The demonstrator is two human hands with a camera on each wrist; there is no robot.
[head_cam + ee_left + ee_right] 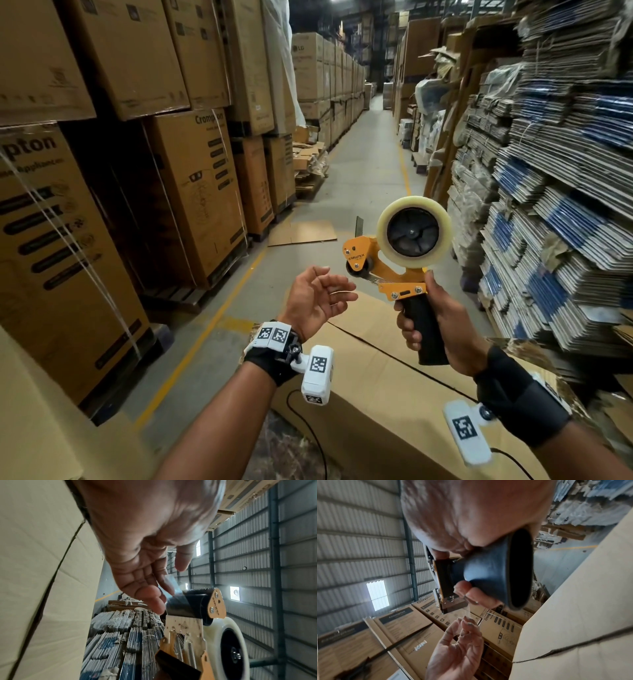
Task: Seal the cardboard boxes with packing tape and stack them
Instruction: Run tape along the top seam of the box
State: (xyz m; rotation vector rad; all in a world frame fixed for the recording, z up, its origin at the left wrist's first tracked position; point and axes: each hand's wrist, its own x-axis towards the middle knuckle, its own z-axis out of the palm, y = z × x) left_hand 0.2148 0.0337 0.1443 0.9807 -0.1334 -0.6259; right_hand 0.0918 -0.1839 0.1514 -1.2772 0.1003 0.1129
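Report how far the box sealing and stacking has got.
Done: nothing visible; the large brown cardboard box below the hands has its flaps closed, but its dark centre seam carries no tape. In hand: the right hand grips the black handle of the orange tape dispenser with its clear tape roll, held up in the air; the left hand reaches open-fingered toward its roller end. Left: taping the seam and stacking.

Dim warehouse light, bright wall openings glaring in wrist views, edges bent, close hands blurred.
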